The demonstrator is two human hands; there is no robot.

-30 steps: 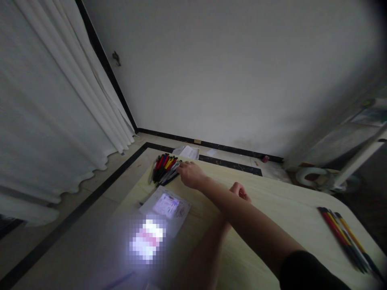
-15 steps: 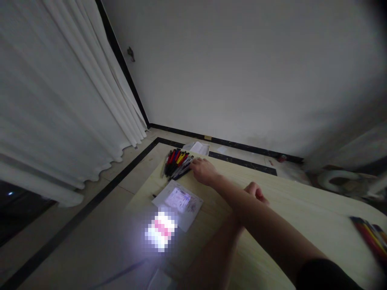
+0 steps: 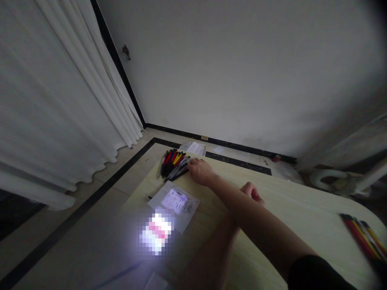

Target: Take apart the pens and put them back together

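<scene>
At the table's far left corner, a fanned pile of pens [image 3: 171,164] lies with black, red, yellow, blue and clear barrels. My right hand [image 3: 200,171] is at the pile's right edge, fingers bent down against the clear-barrelled pens. Whether one is pinched in the fingertips is hidden. Passing beneath my right forearm, my left arm ends in my left hand [image 3: 253,191], curled closed above the table; what it may hold does not show. A sheet of paper [image 3: 186,217] with scribbles lies in front of the pile, a bright patch of light on it.
A glowing, pixelated rectangle [image 3: 157,233] is at the lower left. More coloured pens [image 3: 363,237] lie on the wooden table [image 3: 296,213] at right. Beyond the far edge is a white box with papers [image 3: 196,149]. A white curtain [image 3: 60,100] hangs at left.
The view has shifted slightly, so most things appear a little further left. Both hands keep their places relative to the pens and table.
</scene>
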